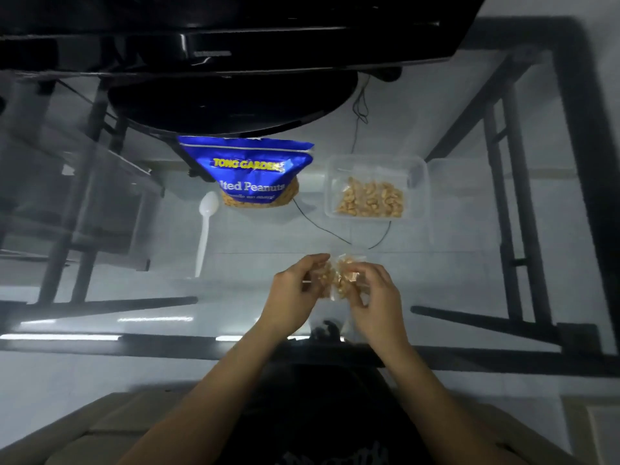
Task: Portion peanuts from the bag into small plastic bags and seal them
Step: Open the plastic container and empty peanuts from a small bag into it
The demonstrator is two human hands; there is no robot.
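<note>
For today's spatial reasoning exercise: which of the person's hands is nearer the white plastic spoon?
Left. The left hand sits right of the spoon, closer to the camera; the right hand lies farther right, beyond the small bag both hold.

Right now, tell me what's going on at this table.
A person pinches a small plastic bag of peanuts between the left hand and right hand, over the glass table. Behind it stands the blue peanut bag, a white spoon lying to its left. To the right, a clear container holds filled small bags.
</note>
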